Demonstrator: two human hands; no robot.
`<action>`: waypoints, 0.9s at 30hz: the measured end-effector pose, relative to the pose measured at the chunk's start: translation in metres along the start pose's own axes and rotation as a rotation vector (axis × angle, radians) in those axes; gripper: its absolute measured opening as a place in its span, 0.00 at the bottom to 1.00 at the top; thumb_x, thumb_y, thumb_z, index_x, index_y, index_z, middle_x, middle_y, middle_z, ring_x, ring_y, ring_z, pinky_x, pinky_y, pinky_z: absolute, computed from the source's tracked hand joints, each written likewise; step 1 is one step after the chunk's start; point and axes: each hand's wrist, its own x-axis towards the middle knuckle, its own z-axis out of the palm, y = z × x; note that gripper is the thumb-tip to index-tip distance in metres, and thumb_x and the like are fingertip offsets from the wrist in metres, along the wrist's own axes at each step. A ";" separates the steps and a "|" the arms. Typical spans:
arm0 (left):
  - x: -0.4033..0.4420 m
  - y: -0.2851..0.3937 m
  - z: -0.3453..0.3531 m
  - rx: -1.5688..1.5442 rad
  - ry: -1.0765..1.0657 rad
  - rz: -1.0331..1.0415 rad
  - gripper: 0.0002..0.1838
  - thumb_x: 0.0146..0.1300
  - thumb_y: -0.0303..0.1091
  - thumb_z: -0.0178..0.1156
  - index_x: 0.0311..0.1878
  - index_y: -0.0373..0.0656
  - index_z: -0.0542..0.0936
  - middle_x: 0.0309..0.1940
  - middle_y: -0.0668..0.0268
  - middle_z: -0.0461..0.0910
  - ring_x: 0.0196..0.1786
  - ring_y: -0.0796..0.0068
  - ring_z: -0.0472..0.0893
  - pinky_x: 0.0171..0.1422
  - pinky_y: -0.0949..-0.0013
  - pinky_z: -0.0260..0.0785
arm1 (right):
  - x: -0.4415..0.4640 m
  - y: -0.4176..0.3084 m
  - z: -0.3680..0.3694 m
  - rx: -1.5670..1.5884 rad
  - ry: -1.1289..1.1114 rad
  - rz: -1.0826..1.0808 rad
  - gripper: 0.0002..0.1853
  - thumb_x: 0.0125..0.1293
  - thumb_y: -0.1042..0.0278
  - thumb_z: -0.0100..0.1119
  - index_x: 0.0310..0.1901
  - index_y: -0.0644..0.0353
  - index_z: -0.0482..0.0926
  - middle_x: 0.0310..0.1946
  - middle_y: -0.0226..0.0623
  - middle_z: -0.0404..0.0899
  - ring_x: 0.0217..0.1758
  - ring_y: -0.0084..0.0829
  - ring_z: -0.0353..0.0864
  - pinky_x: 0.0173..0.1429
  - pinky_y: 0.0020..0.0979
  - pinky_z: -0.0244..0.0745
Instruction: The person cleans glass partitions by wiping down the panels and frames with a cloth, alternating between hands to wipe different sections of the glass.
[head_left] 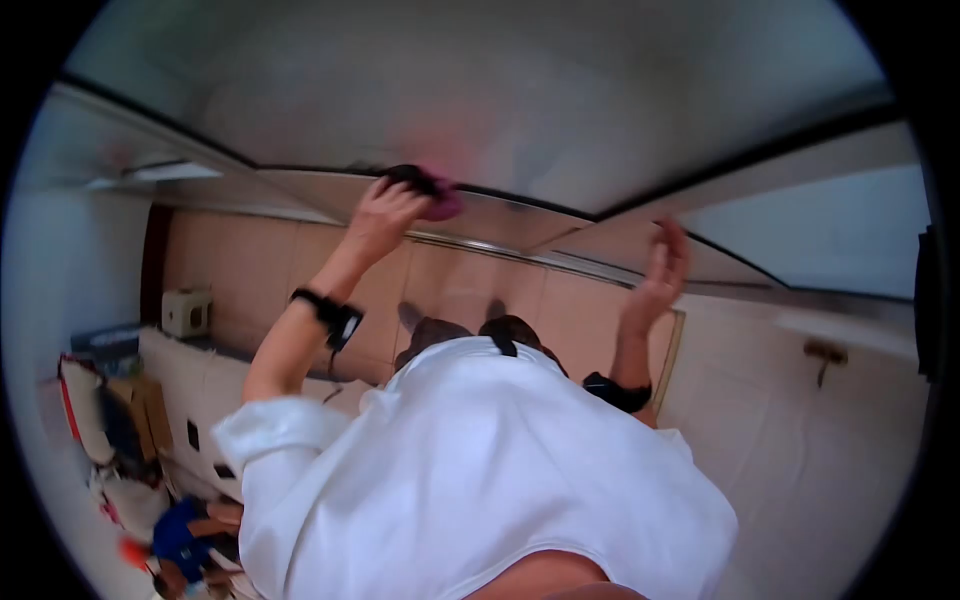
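My left hand (393,212) grips a dark and purple cloth (443,200) at the lower black edge of a large, shiny grey panel (520,110), which reflects a blurred reddish patch near the cloth. My right hand (662,272) is raised at the right, beside a corner of the black edging. Its fingers point up, slightly blurred, with nothing visible in them. Black bands circle both wrists, and a small device sits on the left one.
Below are a tiled floor (450,285) and my feet. A small beige box (186,313) stands at the left, near a cardboard box (150,410). A person in blue (185,535) is at the lower left. A door handle (825,351) shows at the right.
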 end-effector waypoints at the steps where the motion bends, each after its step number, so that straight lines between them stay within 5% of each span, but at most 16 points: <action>1: -0.011 -0.003 0.003 -0.374 -0.114 -0.454 0.21 0.57 0.31 0.59 0.56 0.47 0.79 0.48 0.68 0.81 0.53 0.68 0.78 0.62 0.62 0.65 | -0.005 0.006 0.009 0.066 -0.140 0.090 0.16 0.71 0.73 0.46 0.59 0.61 0.72 0.58 0.37 0.74 0.60 0.27 0.72 0.65 0.29 0.66; 2: -0.022 -0.010 0.011 -0.745 -0.250 -0.917 0.20 0.58 0.31 0.58 0.55 0.44 0.79 0.46 0.67 0.82 0.49 0.69 0.80 0.57 0.65 0.69 | -0.010 0.013 0.018 0.135 -0.290 0.187 0.15 0.71 0.72 0.48 0.57 0.61 0.73 0.56 0.35 0.75 0.59 0.25 0.73 0.64 0.27 0.66; 3: -0.042 -0.016 0.025 -1.037 -0.064 -0.932 0.19 0.62 0.34 0.58 0.55 0.40 0.78 0.42 0.67 0.83 0.43 0.73 0.80 0.48 0.70 0.71 | -0.023 0.017 0.021 0.112 -0.424 0.330 0.16 0.72 0.71 0.47 0.58 0.60 0.72 0.56 0.36 0.76 0.59 0.27 0.73 0.65 0.29 0.66; 7: -0.011 0.018 -0.035 -1.616 -0.004 -1.043 0.21 0.64 0.38 0.59 0.58 0.38 0.76 0.44 0.68 0.80 0.44 0.78 0.79 0.49 0.74 0.70 | -0.050 0.002 0.079 0.182 -0.657 0.572 0.18 0.70 0.69 0.51 0.60 0.60 0.71 0.58 0.36 0.73 0.63 0.26 0.70 0.66 0.28 0.63; 9: 0.003 0.049 -0.047 -1.885 -0.032 -1.009 0.23 0.64 0.40 0.59 0.59 0.39 0.74 0.48 0.67 0.78 0.48 0.77 0.78 0.52 0.74 0.69 | -0.059 -0.019 0.102 0.062 -0.816 0.181 0.24 0.64 0.69 0.58 0.62 0.60 0.69 0.64 0.40 0.67 0.67 0.32 0.66 0.68 0.33 0.62; 10: 0.012 0.067 -0.059 -1.980 -0.074 -0.986 0.22 0.67 0.42 0.56 0.59 0.40 0.73 0.50 0.66 0.76 0.51 0.78 0.75 0.55 0.73 0.68 | -0.063 -0.022 0.107 0.070 -0.835 0.182 0.24 0.64 0.69 0.58 0.62 0.60 0.69 0.64 0.40 0.67 0.67 0.32 0.66 0.68 0.33 0.62; 11: 0.013 0.073 -0.058 -2.016 -0.113 -0.753 0.24 0.68 0.46 0.54 0.63 0.44 0.70 0.55 0.67 0.73 0.57 0.78 0.73 0.59 0.69 0.67 | -0.065 -0.025 0.113 -0.130 -0.861 -0.086 0.27 0.61 0.70 0.60 0.63 0.60 0.68 0.66 0.41 0.64 0.68 0.37 0.64 0.69 0.35 0.61; 12: 0.017 0.086 -0.060 -2.058 -0.104 -0.796 0.24 0.69 0.47 0.52 0.63 0.44 0.70 0.55 0.68 0.73 0.58 0.76 0.72 0.60 0.67 0.67 | -0.067 -0.026 0.117 -0.325 -0.868 -0.357 0.30 0.58 0.72 0.62 0.64 0.59 0.67 0.67 0.43 0.62 0.69 0.41 0.62 0.69 0.38 0.61; 15: 0.018 0.092 -0.074 -2.037 -0.171 -0.746 0.25 0.71 0.49 0.50 0.64 0.44 0.70 0.57 0.68 0.72 0.60 0.73 0.71 0.61 0.66 0.66 | -0.063 -0.014 0.113 -0.281 -0.832 -0.366 0.31 0.54 0.77 0.61 0.63 0.59 0.68 0.66 0.46 0.62 0.68 0.49 0.62 0.69 0.40 0.62; 17: 0.012 0.084 -0.075 -1.967 -0.247 -0.657 0.25 0.71 0.49 0.49 0.64 0.44 0.69 0.59 0.67 0.71 0.61 0.71 0.71 0.62 0.66 0.66 | -0.062 -0.002 0.108 -0.249 -0.831 -0.303 0.30 0.54 0.80 0.60 0.62 0.57 0.69 0.62 0.41 0.68 0.65 0.41 0.68 0.68 0.37 0.62; 19: 0.004 0.075 -0.078 -1.853 -0.295 -0.450 0.26 0.72 0.49 0.47 0.66 0.43 0.68 0.63 0.64 0.69 0.63 0.69 0.72 0.64 0.66 0.65 | -0.050 0.012 0.094 0.151 -0.638 0.470 0.24 0.61 0.73 0.63 0.60 0.58 0.71 0.56 0.37 0.74 0.58 0.32 0.72 0.64 0.34 0.65; 23: -0.031 0.040 -0.086 -1.865 -0.133 -0.603 0.26 0.72 0.48 0.45 0.66 0.42 0.67 0.62 0.62 0.72 0.62 0.68 0.74 0.64 0.65 0.65 | -0.011 -0.051 0.058 -0.094 -0.017 -0.081 0.12 0.64 0.71 0.62 0.48 0.64 0.77 0.47 0.35 0.78 0.44 0.28 0.77 0.50 0.28 0.73; 26: -0.068 0.030 -0.058 -1.725 -0.062 -0.813 0.26 0.72 0.48 0.46 0.66 0.42 0.67 0.61 0.62 0.73 0.61 0.69 0.74 0.63 0.65 0.66 | 0.044 -0.046 0.017 -0.479 0.005 -0.900 0.21 0.65 0.63 0.59 0.56 0.64 0.71 0.59 0.43 0.69 0.56 0.39 0.70 0.58 0.40 0.67; 27: -0.081 0.028 -0.051 -1.724 -0.053 -0.816 0.26 0.72 0.48 0.46 0.66 0.42 0.67 0.61 0.62 0.73 0.61 0.69 0.74 0.63 0.65 0.66 | 0.054 -0.041 0.026 -0.601 -0.094 -0.970 0.25 0.65 0.56 0.58 0.60 0.59 0.70 0.63 0.43 0.65 0.62 0.42 0.65 0.63 0.47 0.59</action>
